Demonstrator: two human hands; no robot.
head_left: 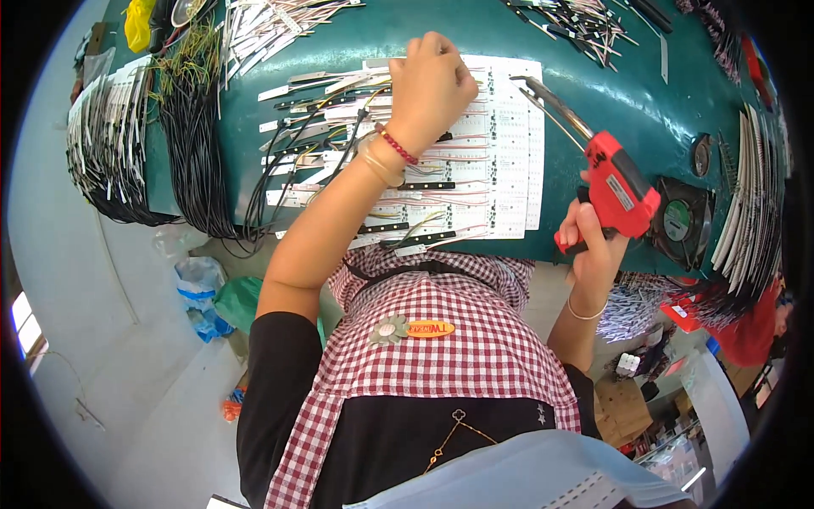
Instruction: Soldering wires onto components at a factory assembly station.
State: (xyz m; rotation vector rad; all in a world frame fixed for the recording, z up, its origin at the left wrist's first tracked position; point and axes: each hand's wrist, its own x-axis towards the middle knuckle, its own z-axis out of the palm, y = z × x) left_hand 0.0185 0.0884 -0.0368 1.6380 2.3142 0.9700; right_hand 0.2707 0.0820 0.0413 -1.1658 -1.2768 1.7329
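Observation:
My right hand (595, 256) is wrapped round the grip of a red and black soldering gun (626, 193). Its metal tip points up and left, above the right edge of a white circuit board panel (514, 182). Over the panel's upper part is my left hand (431, 89), its fingers curled closed. Whatever they pinch is hidden. Below and left of that hand, several narrow black and white strips (428, 185) lie across the panel, with thin wires running to its right part. Black cables (259, 199) trail off the strips' left ends.
A thick bundle of black cables (193, 161) hangs over the table's front edge at left, beside stacked wired strips (106, 136). Loose strips (267, 34) lie at the back, more strips (581, 25) at back right. A black fan (682, 222) and stacked white boards (746, 195) stand at right.

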